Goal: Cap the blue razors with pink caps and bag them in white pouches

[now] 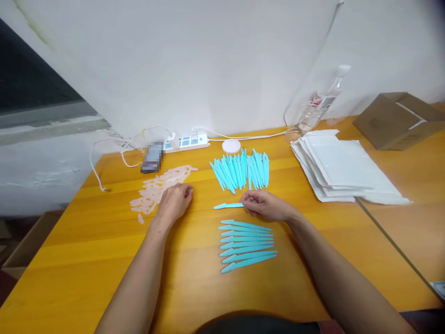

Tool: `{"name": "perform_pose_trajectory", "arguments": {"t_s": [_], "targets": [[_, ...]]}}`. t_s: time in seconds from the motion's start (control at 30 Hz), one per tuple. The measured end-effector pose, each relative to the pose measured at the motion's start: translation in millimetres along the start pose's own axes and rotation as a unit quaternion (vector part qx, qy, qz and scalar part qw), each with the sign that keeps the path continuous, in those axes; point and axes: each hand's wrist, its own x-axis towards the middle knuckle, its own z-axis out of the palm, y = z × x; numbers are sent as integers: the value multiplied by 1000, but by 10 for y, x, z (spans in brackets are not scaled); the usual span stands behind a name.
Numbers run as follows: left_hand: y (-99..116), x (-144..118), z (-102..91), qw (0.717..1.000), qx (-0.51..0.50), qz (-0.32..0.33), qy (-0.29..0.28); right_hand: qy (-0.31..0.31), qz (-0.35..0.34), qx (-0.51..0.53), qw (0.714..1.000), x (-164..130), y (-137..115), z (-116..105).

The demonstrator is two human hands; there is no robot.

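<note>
My right hand [264, 204] pinches the handle end of a turquoise eyebrow razor [227, 205], its blade end pointing left just above the table. My left hand [176, 200] is closed with curled fingers at the right edge of a spread of small clear plastic blade covers [149, 192]; whatever it may hold is hidden. Nearer to me, several turquoise razors [246, 244] lie side by side in a column, blade ends to the left. Beyond my right hand lies a loose pile of more turquoise razors [236, 170].
Along the wall stand a white power strip [187, 143] with cables, a phone [152, 157], a round white lid [231, 146] and a clear bottle [321, 104]. At the right are white padded envelopes [344, 167] and a cardboard box [392, 120]. Another box [31, 241] sits below the table's left edge.
</note>
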Motion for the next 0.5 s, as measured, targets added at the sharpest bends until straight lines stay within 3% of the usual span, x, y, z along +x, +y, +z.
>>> {"name": "perform_pose_trajectory", "arguments": {"t_s": [0.1,0.2,0.27,0.3,0.5], "targets": [[85,-142,2,987,-158,-8,-26,-2,2,14,1000,-1,8,3],[177,-320,121,906,-412,-73,-67,-4,0,34,999,-8,23,-1],[219,-416,209,860,-494,-105,-70,-5,-3,53,999,-9,39,-9],[234,-449,239,852,-509,-108,-58,-5,-3,63,998,-8,47,-14],[303,-494,247,876,-481,-17,36,-9,0,92,996,1,74,-34]]}}
